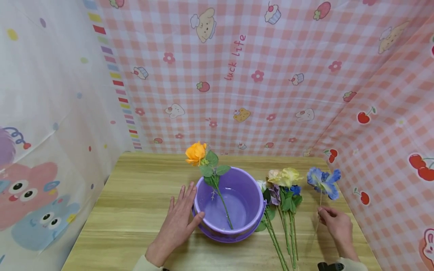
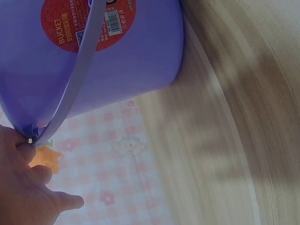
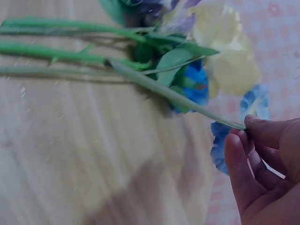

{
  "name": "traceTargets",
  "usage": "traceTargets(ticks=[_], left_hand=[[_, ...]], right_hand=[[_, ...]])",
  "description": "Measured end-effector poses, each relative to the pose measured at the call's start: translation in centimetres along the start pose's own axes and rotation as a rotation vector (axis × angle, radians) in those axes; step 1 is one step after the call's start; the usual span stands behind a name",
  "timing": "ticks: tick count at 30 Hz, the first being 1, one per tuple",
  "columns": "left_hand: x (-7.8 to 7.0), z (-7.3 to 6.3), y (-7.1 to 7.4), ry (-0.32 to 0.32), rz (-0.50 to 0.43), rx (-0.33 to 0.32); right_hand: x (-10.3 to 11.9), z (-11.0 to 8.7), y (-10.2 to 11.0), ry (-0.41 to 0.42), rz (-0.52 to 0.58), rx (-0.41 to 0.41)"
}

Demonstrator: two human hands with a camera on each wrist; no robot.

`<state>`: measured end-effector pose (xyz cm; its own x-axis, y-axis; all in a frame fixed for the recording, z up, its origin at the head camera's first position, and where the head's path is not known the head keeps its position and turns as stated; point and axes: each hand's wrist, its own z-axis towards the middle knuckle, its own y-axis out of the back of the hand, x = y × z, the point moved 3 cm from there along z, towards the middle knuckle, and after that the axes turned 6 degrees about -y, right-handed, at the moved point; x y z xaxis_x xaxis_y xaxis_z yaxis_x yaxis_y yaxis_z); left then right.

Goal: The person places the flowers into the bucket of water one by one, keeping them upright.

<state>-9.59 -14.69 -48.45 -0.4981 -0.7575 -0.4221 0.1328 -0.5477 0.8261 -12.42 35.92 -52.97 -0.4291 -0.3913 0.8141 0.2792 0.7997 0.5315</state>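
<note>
A purple bucket (image 1: 230, 233) stands on the table with an orange rose (image 1: 196, 153) leaning inside it, its stem end at the near inner wall. My left hand (image 1: 180, 220) rests against the bucket's left rim with fingers extended. In the left wrist view the bucket's handle (image 2: 75, 79) hangs down its side, by a red label (image 2: 61, 28). To the right, my right hand (image 1: 337, 227) pinches the stem of a blue artificial flower (image 1: 323, 181) between thumb and fingers. The right wrist view shows that stem (image 3: 178, 97) with its cut end free.
Between the bucket and my right hand lie several artificial flowers, including a yellow one (image 1: 286, 177), a purple one (image 1: 274, 195) and a dark blue one (image 1: 295, 189). Their stems point toward the near edge. Patterned cloth (image 1: 237, 94) walls the wooden table (image 1: 135, 210) behind and at both sides.
</note>
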Motion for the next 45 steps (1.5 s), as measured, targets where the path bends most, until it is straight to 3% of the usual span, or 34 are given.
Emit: traceTargets(ticks=[6, 12, 20, 45], left_hand=[[-0.1, 0.0, -0.1, -0.001, -0.001, 0.002], [-0.2, -0.1, -0.1, 0.000, 0.005, 0.010], [-0.1, -0.1, -0.1, 0.012, -0.006, 0.014], [0.0, -0.1, 0.0, 0.015, -0.009, 0.005]], right_hand=[[1.7, -0.5, 0.4, 0.017, 0.093, -0.038], [3.9, -1.5, 0.4, 0.037, 0.256, -0.088], [7.4, -3.3, -0.7, 0.094, 0.488, -0.054], [15.9, -7.0, -3.6, 0.290, 0.689, -0.030]])
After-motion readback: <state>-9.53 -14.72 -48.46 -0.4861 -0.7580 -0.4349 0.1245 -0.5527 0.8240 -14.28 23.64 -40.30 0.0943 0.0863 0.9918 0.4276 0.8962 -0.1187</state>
